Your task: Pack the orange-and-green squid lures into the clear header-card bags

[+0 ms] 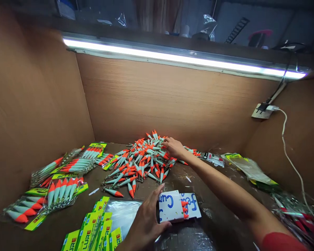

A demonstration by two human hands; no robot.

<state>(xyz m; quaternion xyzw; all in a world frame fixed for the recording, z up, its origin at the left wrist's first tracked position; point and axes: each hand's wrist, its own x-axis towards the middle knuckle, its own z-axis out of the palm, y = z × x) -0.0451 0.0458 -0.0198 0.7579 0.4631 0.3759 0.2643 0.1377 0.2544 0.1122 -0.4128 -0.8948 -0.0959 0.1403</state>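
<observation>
My left hand holds the left side of a folded white card with blue handwriting, its thumb at the lower edge and fingers at the upper corner. Orange tips of several fishing lures poke out of the card's right side. Farther back, my right hand reaches into a big heap of orange-and-pale fishing lures. Its fingers are bent together on a lure there; the fingertips are partly hidden. Beside my left hand lie yellow-green header cards and clear plastic bags.
Packed lure bags are piled along the left wall. At the right lie a stack of clear bags and more bagged lures. A white cable hangs from a wall socket. A tube light spans the back.
</observation>
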